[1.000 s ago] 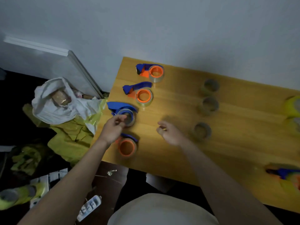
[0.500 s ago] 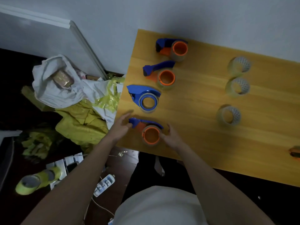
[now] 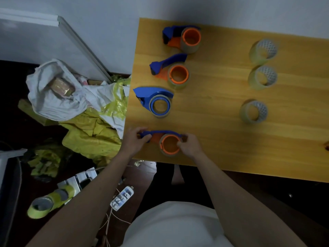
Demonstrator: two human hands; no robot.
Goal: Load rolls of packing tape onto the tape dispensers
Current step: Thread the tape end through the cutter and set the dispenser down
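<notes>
Floor, far left: dark and cluttered. A yellow-green roll lay on its side, a power strip with cords sat nearer the person.
Bag: a white bag slumped by the wall over crumpled yellow wrap, with a brownish roll showing in its mouth.
Panel: a pale board leaned against the grey wall.
Left hand: the left hand was clamped on the blue handle end of the near dispenser, fingers curled over it.
Near dispenser: it sat at the table's front left corner, long axis running left to right, handle pointing left, orange hub facing up with a clear roll around it.
Right hand: the right hand pinched the hub's right rim, thumb at the opening, fingers wrapped outside.
Third dispenser: all blue, just behind the hands, nose pointing left, a roll on its ring.
Second dispenser: blue arm angled up to the right, orange hub loaded.
Far dispenser: it stood near the wall, blue end to the left, hub loaded too.
Table: warm orange wood, grain running left to right, back edge against the wall.
Loose rolls: three clear rolls stood in a column well to the right, each showing a dotted core, the two rear ones touching.
Foreground: a white shirt filled the bottom, with both bare forearms reaching forward.
</notes>
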